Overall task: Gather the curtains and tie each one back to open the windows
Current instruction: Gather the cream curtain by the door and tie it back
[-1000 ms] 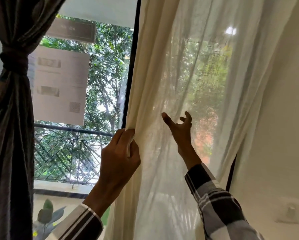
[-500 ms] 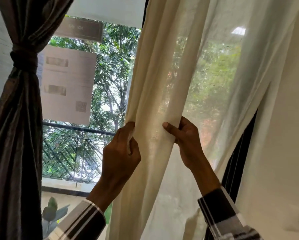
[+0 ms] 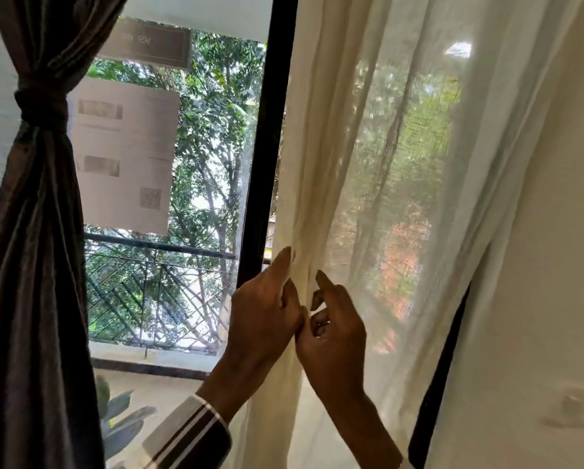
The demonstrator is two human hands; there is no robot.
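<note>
A sheer cream curtain (image 3: 395,137) hangs over the right window pane. My left hand (image 3: 263,316) grips its gathered left edge, fingers behind the folds and thumb in front. My right hand (image 3: 334,330) sits right beside it, touching it, and pinches the bunched cloth with curled fingers, index finger raised. A dark brown curtain (image 3: 37,265) hangs at the far left, gathered and tied with a band (image 3: 42,108) of the same cloth.
A black window frame post (image 3: 267,137) stands between the panes. Papers (image 3: 125,157) are stuck on the left glass, with a balcony railing (image 3: 155,282) and trees outside. A leafy plant (image 3: 121,418) sits low left. A cream wall (image 3: 547,265) with a switch is at right.
My right hand has pulled more sheer cloth leftward and now meets my left hand. The gathered bundle is narrower. The view has shifted so the black frame post shows more.
</note>
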